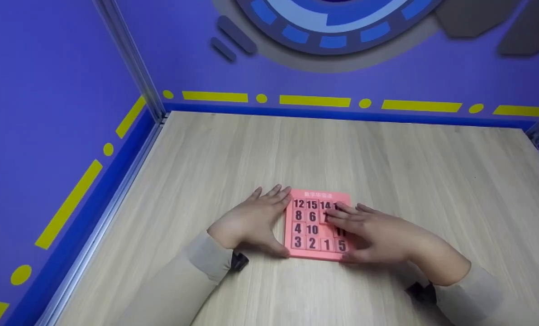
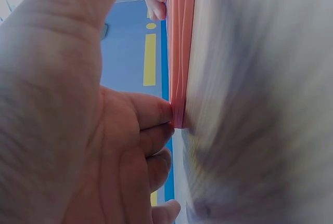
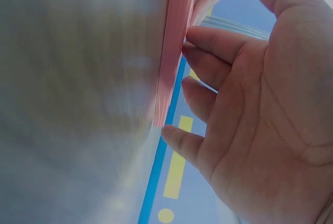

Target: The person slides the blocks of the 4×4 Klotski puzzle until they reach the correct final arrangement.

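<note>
A pink number sliding puzzle (image 1: 317, 194) lies flat on the table, its numbered tiles in rows. My left hand (image 1: 255, 219) rests along its left side, forefinger by the top corner and thumb by the bottom corner. In the left wrist view, the fingertips touch the puzzle's edge (image 2: 180, 52). Fingertips of my right hand (image 1: 378, 231) touch a tile right of the 6, partly covering its number. The right thumb lies by the lower right corner. One gap shows right of the 10. Right-column tiles are partly hidden by the right hand.
The wood-grain table (image 1: 233, 149) spreads around the puzzle. Blue panels with yellow dashes (image 1: 314, 100) stand behind and at the left, joined by a metal post (image 1: 133, 59). Dark objects (image 1: 239, 261) sit under both wrists.
</note>
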### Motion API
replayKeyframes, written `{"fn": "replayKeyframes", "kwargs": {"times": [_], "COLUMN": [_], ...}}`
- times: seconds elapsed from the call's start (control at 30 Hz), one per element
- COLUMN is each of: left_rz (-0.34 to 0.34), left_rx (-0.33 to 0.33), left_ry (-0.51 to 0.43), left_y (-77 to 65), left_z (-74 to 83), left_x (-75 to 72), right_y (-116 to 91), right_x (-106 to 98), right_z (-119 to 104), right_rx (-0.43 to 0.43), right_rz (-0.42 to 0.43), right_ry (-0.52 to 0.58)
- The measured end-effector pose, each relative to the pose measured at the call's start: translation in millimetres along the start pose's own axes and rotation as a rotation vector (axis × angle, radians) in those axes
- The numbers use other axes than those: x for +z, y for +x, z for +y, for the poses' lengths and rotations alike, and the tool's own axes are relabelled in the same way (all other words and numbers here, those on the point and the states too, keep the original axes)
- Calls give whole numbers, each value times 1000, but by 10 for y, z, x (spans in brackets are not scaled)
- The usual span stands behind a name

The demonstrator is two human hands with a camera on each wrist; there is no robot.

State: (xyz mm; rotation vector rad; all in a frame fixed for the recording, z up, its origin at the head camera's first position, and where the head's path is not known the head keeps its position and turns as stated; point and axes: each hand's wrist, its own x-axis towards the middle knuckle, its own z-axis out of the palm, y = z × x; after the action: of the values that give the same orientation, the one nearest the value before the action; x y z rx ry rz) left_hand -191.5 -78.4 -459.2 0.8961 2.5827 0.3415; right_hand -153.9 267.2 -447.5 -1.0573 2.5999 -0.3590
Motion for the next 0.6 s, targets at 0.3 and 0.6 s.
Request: {"fn": "replayKeyframes", "kwargs": {"times": [0.3, 0.6], "left_rz": [-2, -6], "left_rx": [3, -2], "left_ry": [-2, -23], "left_y": [5, -4], "left_z": [8, 6], "left_x": [-17, 1], "right_y": [-269, -332], "right_x": [-1, 36], "right_z": [-33, -74], "right_rx": [-14, -9], "right_rz": [67, 64], "right_ry": [-39, 2]}}
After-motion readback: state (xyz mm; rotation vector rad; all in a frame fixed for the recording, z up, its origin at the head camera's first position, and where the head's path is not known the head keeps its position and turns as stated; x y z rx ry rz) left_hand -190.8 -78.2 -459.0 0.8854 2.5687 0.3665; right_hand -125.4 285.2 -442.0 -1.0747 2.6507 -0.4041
